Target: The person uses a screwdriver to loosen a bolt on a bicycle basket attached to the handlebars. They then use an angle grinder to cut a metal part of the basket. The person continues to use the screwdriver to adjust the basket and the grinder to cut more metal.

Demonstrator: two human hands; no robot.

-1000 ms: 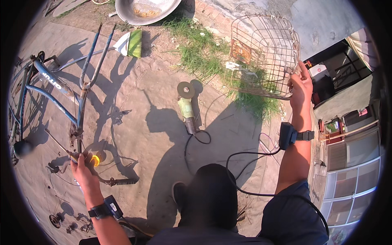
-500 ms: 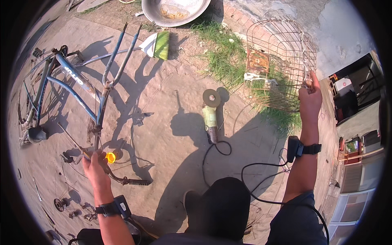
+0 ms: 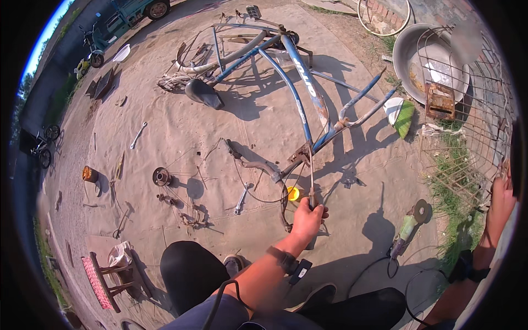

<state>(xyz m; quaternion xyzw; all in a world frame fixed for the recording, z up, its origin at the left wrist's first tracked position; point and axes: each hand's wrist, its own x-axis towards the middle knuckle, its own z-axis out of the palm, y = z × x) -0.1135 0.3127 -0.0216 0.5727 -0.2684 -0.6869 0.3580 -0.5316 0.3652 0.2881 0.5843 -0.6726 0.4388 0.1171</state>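
My left hand (image 3: 308, 217) is closed around what looks like a screwdriver (image 3: 312, 173), its thin shaft pointing away from me toward the bicycle frame's head end. Beyond it lies the blue bicycle frame (image 3: 304, 77) on its side, with a dark saddle. Rusty handlebars (image 3: 264, 166) rest by the hand, beside a small yellow ring-like piece (image 3: 293, 193). At the far right, my right hand (image 3: 501, 190) is closed on the rusty wire basket (image 3: 498, 124), held up off the ground. A rusted plate (image 3: 440, 100) is fixed to the basket. My right fingertips are partly hidden.
An angle grinder (image 3: 406, 228) with its cord lies front right. Wrenches (image 3: 241, 199), a wheel hub (image 3: 161, 176) and small parts lie left. A stool (image 3: 99, 280) stands near left. A broom head (image 3: 404, 118) and metal basin (image 3: 404, 60) are far right; a cargo tricycle (image 3: 118, 27) stands behind.
My view has swung left, so the frame and grinder appear farther right. Both hands keep their hold; the screwdriver's shaft now points away from me instead of slanting left.
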